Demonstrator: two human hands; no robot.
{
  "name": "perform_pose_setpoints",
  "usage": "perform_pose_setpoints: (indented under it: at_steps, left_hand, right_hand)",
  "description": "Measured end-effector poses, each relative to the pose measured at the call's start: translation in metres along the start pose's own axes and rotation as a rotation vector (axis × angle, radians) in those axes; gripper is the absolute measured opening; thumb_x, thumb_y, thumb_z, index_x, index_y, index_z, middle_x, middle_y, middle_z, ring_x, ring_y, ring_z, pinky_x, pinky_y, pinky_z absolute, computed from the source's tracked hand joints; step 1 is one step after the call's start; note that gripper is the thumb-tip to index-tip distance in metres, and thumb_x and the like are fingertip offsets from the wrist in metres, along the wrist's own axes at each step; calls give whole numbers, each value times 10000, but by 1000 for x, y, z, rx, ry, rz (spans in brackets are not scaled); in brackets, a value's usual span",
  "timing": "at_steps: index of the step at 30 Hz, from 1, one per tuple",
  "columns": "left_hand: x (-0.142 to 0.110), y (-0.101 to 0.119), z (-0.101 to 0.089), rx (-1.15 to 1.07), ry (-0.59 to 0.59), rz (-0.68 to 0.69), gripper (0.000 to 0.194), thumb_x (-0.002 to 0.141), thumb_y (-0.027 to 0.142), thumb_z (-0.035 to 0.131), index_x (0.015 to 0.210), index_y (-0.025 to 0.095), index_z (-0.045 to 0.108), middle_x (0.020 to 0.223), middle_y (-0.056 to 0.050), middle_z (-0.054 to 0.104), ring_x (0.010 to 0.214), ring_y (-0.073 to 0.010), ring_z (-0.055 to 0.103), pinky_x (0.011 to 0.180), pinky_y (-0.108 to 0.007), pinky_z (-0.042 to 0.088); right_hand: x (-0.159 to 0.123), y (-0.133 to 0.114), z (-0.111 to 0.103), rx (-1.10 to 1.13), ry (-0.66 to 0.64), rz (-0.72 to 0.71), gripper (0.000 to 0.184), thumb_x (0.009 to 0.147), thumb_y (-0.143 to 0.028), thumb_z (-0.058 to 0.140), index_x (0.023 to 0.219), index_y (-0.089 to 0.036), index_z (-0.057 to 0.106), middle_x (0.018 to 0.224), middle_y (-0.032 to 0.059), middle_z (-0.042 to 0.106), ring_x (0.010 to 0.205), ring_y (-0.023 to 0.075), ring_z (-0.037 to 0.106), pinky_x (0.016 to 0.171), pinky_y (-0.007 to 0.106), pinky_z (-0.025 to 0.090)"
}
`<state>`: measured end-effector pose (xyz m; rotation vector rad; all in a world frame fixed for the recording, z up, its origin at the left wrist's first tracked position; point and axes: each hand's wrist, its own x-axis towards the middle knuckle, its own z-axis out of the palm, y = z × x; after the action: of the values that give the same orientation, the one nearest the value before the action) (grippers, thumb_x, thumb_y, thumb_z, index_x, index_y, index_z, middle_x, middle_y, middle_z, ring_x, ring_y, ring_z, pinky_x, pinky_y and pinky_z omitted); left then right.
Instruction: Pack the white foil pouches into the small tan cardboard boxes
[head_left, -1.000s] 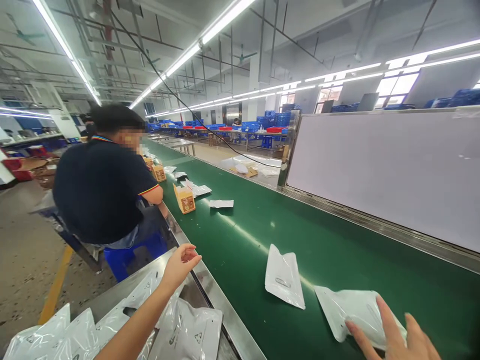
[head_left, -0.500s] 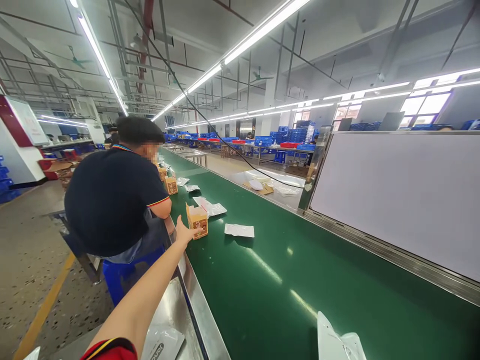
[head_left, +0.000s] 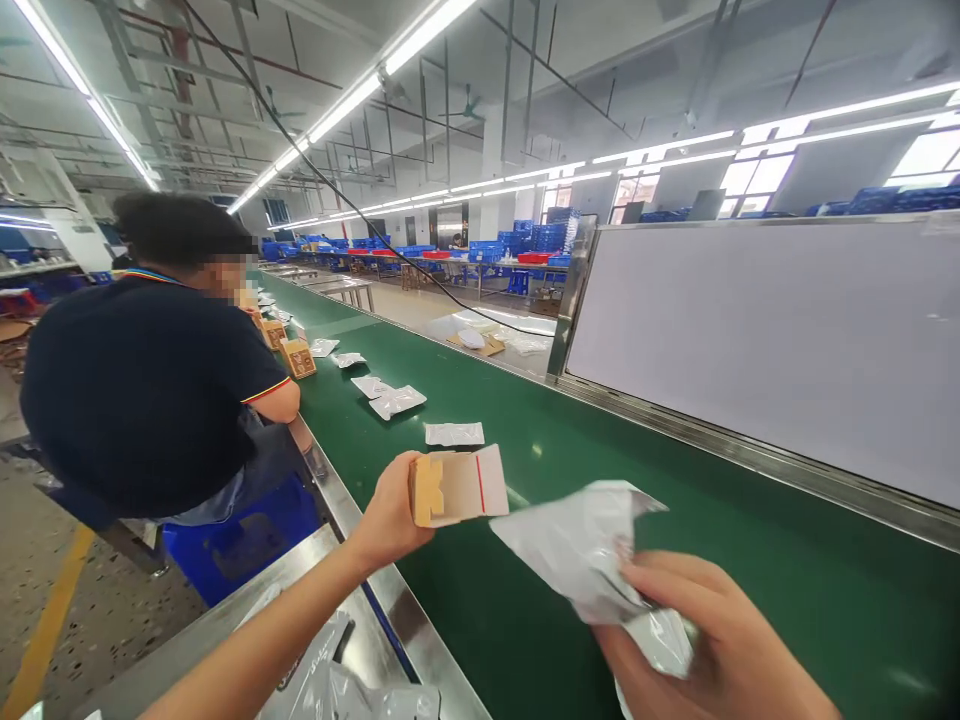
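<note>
Having lifted the small carton [head_left: 457, 487] off the green belt [head_left: 675, 520], the left hand [head_left: 390, 515] clamps it above the belt, open end facing the white pouch [head_left: 581, 545] gripped by the right hand [head_left: 712, 650].

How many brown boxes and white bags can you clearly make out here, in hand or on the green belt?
Brown cardboard boxes: 3, one in the left hand
White plastic pouches: 6, one in the right hand
Total: 9; farther ones are too small to tell
</note>
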<state>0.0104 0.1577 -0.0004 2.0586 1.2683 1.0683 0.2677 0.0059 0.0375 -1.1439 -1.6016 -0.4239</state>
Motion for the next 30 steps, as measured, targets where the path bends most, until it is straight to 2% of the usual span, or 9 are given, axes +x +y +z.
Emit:
perform_pose_setpoints:
  at_steps: [3,8,13,15,19,22,24,26,30]
  left_hand:
    - [-40,46,17,-19,-10,54,693,596,279,735,1170,211,352,1092,-88,558,979,-247,592,840,-416,491]
    - [-70,75,37,183,169,167,561,646,273,695,1125,211,411,1049,-91,577,980,-267,584,919,-487,433]
    - [-85,84,66,165,115,299,533,704,260,633,1168,224,375,1094,-101,587,1001,-264,592,954,-506,414]
    - [-92,90,81,165,104,363,514,729,246,607,1179,233,359,1154,-116,579,1068,-276,573,1007,-544,364]
    - [-109,99,100,115,-20,288,533,701,229,610,1187,223,393,1175,-126,580,1109,-300,556,1003,-562,384]
    - [-115,102,96,29,-235,189,810,598,258,725,1299,209,322,1318,-147,478,1233,-325,463,1020,-537,401]
    - [-115,100,86,1,-319,116,938,573,290,767,1358,231,256,1402,-140,393,1313,-319,372,1072,-532,348]
    - [-110,95,73,-14,-336,17,878,621,333,739,1360,256,270,1398,-118,407,1315,-296,375,1091,-526,315]
    - [-98,78,49,-44,-225,-158,689,651,437,677,1262,257,416,1267,-91,536,1231,-278,469,1079,-490,331]
  right_hand:
    - [23,-32,17,51,43,-194,228,786,15,552,928,-160,581,795,43,610,711,134,564,604,233,482]
    - [5,-37,7,-52,-322,-247,303,811,19,420,1026,-134,569,921,89,629,787,194,569,667,309,498]
    - [-13,-35,-29,285,-998,232,550,673,-176,712,1183,-187,506,1031,44,618,856,191,600,718,275,522]
    - [-16,-35,-33,372,-1087,356,530,628,-220,785,1105,-227,555,1038,8,620,888,190,591,766,273,504]
    - [-24,-32,-35,312,-1014,405,85,816,-221,610,901,-217,608,937,-9,649,817,179,586,735,292,480]
    - [-29,-26,-61,136,-796,420,214,884,-181,414,798,-203,609,802,4,650,700,167,584,632,288,475]
    - [-34,-15,-95,5,-569,354,225,883,-205,420,862,-227,643,881,18,662,777,174,607,656,288,496]
    - [-45,5,-137,-158,-400,264,204,887,-295,472,912,-271,672,949,20,665,884,196,607,713,316,519]
    - [-89,60,-216,-443,-359,305,338,876,-513,447,821,-325,722,997,44,659,1017,253,571,821,424,512]
